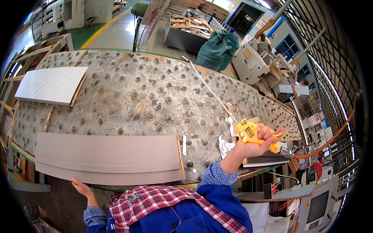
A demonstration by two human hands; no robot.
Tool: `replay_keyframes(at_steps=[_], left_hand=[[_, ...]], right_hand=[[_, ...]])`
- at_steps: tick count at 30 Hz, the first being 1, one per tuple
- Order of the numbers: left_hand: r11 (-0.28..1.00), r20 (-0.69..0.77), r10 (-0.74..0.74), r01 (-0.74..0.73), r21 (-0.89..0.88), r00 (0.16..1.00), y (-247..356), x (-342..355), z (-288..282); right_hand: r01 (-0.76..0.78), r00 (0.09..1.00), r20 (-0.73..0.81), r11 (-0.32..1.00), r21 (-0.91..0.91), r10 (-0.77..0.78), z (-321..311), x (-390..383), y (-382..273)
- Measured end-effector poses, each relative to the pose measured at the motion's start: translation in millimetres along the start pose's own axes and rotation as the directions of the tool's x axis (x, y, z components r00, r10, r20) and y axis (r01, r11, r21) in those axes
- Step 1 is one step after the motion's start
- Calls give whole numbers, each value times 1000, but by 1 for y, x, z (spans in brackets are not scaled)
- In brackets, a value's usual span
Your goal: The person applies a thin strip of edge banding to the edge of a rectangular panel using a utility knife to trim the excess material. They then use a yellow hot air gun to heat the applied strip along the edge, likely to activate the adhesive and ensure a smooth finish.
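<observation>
My right hand is wrapped round the handle of a yellow air blow gun. The gun's long thin metal nozzle reaches away over the table toward its far edge, and an orange coiled hose runs from its rear fitting to the right. At the near edge of a stack of grey-brown panels, my left hand has its fingers stretched out and holds nothing. Whether its fingertips touch the lowest panel edge, I cannot tell. The panels lie flat at the table's near left.
Rows of roller balls stud the worn table. A white panel stack lies at far left. Crumpled white material and dark panels are near my right arm. Beyond stand a green sack, a scrap-wood bin and another person.
</observation>
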State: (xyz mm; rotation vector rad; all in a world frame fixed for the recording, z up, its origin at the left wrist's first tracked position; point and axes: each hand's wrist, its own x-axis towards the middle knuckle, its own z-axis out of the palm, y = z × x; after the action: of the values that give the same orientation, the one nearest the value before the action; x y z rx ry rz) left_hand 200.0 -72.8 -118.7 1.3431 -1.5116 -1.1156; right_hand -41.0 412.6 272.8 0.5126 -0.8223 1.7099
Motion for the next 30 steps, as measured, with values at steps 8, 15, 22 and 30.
replay_keyframes(at_steps=[8,15,22,30], left_hand=[[1000,-2,-10,10,6,1000,-5,3,-1],[1000,-14,1,-2,-8,1000,-6,3,0],[1000,-1,-19,19,6,1000,-4,3,-2],[999,-30,-34,35,32,999,2,0,0]], right_hand=[[4,1000,2,1000,-23,-4,-5,0,0],[-12,1000,23,1000,14,12,-8,0,1],[2,1000,28,1000,-7,-1,-9,2,0],[-8,999,37,1000,-21,9,-13,2,0]])
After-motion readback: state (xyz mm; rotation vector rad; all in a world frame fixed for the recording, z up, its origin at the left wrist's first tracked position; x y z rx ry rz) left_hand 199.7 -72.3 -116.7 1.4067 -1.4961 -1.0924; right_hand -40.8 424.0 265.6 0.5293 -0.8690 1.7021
